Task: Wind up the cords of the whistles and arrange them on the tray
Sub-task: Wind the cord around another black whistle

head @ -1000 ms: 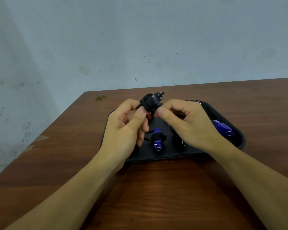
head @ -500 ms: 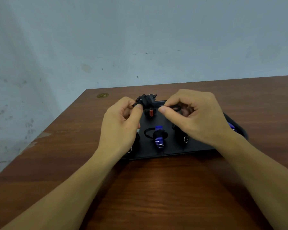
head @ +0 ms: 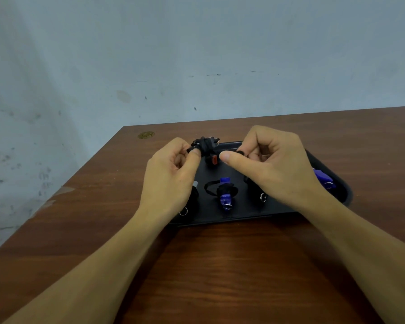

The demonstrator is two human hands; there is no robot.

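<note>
Above black tray [head: 262, 216], both hands sit lower vs. 1 s ago. Left hand [head: 171, 176] pinches cord-wrapped black whistle [head: 205, 147]; right hand [head: 274, 164] pinches its cord end [head: 240, 152], just beside.

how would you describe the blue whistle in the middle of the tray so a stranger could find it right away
On the brown table sits a black tray. Look at its near middle, in the gap between the two hands: the blue whistle lies there, wrapped in black cord with a metal ring at its near end. The other blue one lies at the tray's right edge, without cord around it.
</note>
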